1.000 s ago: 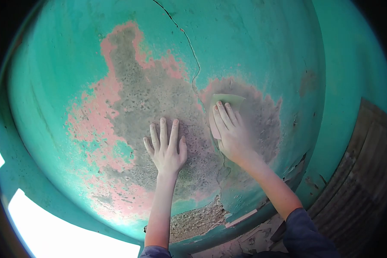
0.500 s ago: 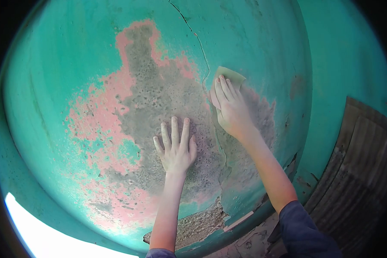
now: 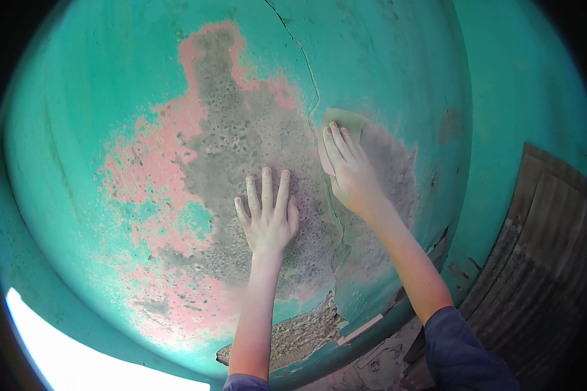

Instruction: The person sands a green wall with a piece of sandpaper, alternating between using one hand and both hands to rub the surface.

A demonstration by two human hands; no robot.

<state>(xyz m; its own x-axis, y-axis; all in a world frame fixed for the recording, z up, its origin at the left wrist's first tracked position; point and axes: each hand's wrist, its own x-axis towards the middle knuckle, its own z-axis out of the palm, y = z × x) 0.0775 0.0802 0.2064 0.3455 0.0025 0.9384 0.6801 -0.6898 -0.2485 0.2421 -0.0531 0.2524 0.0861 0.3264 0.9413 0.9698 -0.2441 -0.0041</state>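
My left hand (image 3: 267, 218) lies flat on the grey, pitted patch of the wall (image 3: 241, 137), its fingers spread and nothing held. To its upper right, my right hand (image 3: 352, 173) presses a pale green sheet of sandpaper (image 3: 349, 122) against the wall, just right of a long crack (image 3: 311, 75). A pinkish part of the sheet shows left of the fingers. Pink and turquoise paint surrounds the grey patch. Pale dust covers both hands.
Below my left hand is a broken area of exposed rough plaster (image 3: 306, 335). Brown corrugated sheets (image 3: 535, 260) lean at the right. A bright white area (image 3: 78, 355) shows at the lower left.
My right hand and the sandpaper have moved slightly down the wall. My left hand remains flat at the same place on the patch; the view has shifted a little.
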